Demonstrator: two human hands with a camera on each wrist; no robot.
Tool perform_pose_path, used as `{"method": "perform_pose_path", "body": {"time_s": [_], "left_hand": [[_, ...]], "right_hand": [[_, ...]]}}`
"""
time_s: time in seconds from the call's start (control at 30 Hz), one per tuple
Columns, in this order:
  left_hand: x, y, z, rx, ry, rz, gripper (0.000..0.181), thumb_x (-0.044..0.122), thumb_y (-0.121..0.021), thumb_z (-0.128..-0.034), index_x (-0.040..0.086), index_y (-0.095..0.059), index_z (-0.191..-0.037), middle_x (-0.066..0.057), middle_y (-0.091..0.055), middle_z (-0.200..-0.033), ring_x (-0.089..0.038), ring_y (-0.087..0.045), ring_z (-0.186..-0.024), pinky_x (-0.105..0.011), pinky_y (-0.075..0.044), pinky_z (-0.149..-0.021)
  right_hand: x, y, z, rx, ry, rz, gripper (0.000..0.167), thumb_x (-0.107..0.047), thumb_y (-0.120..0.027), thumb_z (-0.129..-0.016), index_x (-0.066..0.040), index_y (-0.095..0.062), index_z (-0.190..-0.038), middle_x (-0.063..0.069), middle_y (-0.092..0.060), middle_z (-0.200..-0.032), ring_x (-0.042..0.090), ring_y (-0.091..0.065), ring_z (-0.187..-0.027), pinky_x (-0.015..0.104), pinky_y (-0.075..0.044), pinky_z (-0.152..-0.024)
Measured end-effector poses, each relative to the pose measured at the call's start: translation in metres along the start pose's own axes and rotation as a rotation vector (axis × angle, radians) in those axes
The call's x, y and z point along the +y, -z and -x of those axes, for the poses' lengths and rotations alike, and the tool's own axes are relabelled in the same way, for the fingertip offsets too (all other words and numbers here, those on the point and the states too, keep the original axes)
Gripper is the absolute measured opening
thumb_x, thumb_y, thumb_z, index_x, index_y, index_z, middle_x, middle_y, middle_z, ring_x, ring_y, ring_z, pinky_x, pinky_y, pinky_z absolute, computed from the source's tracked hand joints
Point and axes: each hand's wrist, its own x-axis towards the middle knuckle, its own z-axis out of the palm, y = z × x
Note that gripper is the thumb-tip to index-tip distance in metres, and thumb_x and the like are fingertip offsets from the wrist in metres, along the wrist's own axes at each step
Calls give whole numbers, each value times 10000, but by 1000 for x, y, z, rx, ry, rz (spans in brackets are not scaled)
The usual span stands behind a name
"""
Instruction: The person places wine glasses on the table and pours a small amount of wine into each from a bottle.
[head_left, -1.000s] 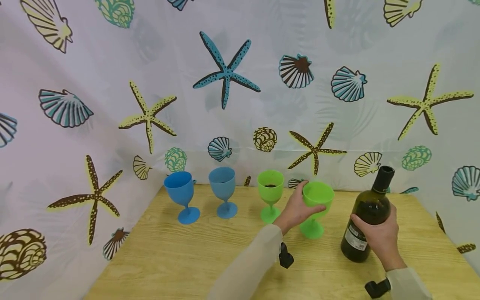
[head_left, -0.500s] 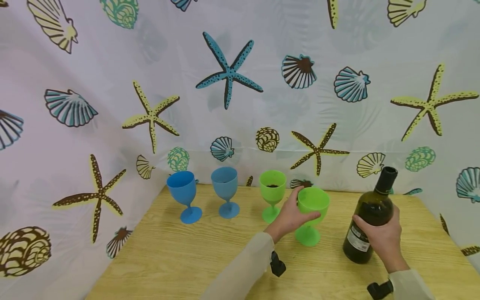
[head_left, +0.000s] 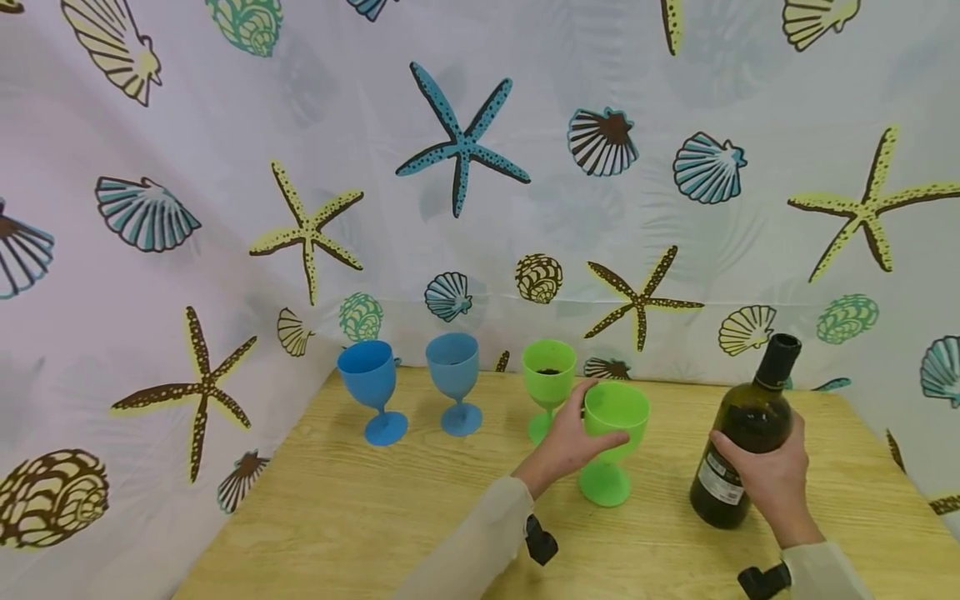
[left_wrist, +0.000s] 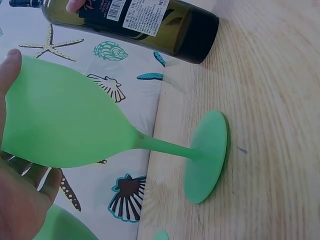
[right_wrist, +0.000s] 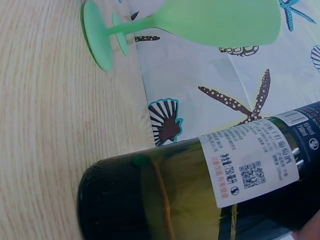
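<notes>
My left hand grips the bowl of a green goblet, fingers on the far side and thumb on the near side. In the left wrist view this goblet has its round foot at the tabletop; whether it touches is hard to tell. My right hand grips a dark green wine bottle round its body, to the right of the goblet. The bottle has no cap visible and its base is at the table. White labels show on the bottle in the right wrist view.
A second green goblet with dark liquid stands behind my left hand. Further left stand a light blue goblet and a darker blue goblet. A curtain printed with shells and starfish borders the wooden table behind and at the sides.
My left hand has brought the held green goblet toward me and slightly left, away from the curtain. The bottle and my right hand have stayed nearly in place; the view has shifted slightly.
</notes>
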Motion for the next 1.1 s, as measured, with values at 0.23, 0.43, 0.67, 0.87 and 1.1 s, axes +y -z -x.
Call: {"method": "perform_pose_path", "body": {"time_s": [0.23, 0.43, 0.67, 0.87, 1.1], "left_hand": [[-3, 9, 11, -33, -21, 26, 882, 390, -756, -800, 277, -222, -1493, -5, -409, -1384, -192, -484, -1194, -400, -451, -948], [-5, 18, 20, -47, 1, 48, 900, 379, -747, -814, 224, -194, -1507, -54, -381, -1416, -249, -453, -1241, -356, -426, -947], [-9, 25, 26, -42, 4, 50, 893, 376, -742, -821, 210, -197, -1509, -76, -378, -1429, -273, -420, -1279, -364, -407, -993], [-10, 30, 30, -26, 4, 61, 886, 385, -748, -813, 208, -218, -1500, -66, -421, -1380, -250, -451, -1243, -392, -429, -979], [-13, 36, 36, -33, -44, 58, 871, 357, -747, -821, 168, -230, -1495, -56, -432, -1369, -234, -455, -1217, -363, -420, -972]], "right_hand": [[0, 0, 0, 4, -12, -3, 929, -195, -804, -756, -94, -211, -1464, 188, -421, -1365, 359, -442, -1186, 541, -383, -972], [1, -1, 0, 4, -3, 1, 943, -207, -810, -754, -107, -205, -1470, 191, -414, -1376, 367, -434, -1199, 550, -379, -971], [2, -1, -1, 11, 0, 7, 936, -203, -806, -757, -108, -207, -1470, 188, -418, -1379, 366, -441, -1194, 546, -383, -968], [2, -1, -1, 14, 3, 14, 934, -189, -810, -750, -92, -215, -1464, 189, -427, -1374, 363, -445, -1194, 543, -385, -977], [1, -1, 0, 16, -3, 15, 917, -189, -810, -753, -119, -232, -1461, 160, -441, -1353, 326, -462, -1169, 504, -399, -962]]}}
